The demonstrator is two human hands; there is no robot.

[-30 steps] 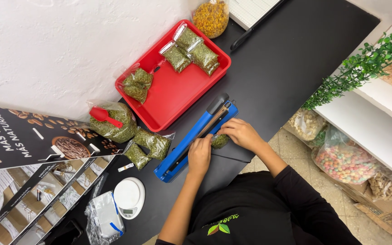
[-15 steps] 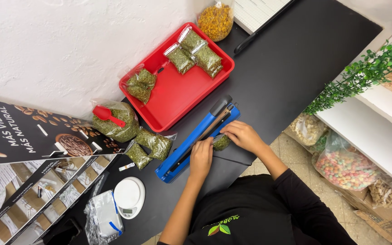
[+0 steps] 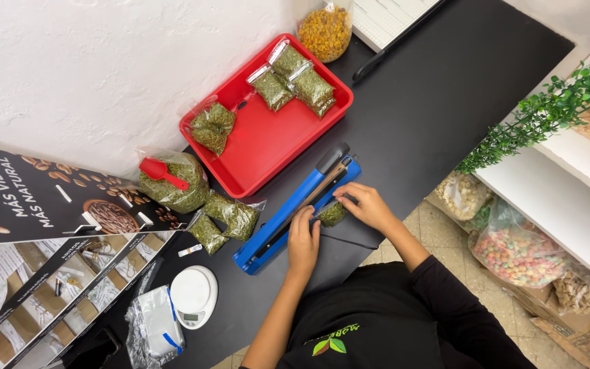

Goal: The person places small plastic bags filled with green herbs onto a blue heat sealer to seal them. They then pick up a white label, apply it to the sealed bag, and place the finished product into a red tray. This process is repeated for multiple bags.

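A blue heat sealer (image 3: 288, 215) lies diagonally on the black counter (image 3: 431, 109). A small clear bag of green herbs (image 3: 332, 214) rests with its open end at the sealer's bar. My left hand (image 3: 304, 238) holds the bag's left side against the sealer. My right hand (image 3: 365, 205) pinches the bag's right side, fingers on the sealer's edge. Most of the bag is hidden under my hands.
A red tray (image 3: 268, 147) behind the sealer holds several herb bags. A big herb bag with a red scoop (image 3: 172, 181) and two small filled bags (image 3: 227, 215) lie to the left. A white scale (image 3: 194, 295) and empty bags (image 3: 153, 329) sit nearer. A green plant (image 3: 548, 113) stands right.
Both hands stay on the bag at the sealer; they have shifted only slightly along the bar. The camera view has drifted a little.
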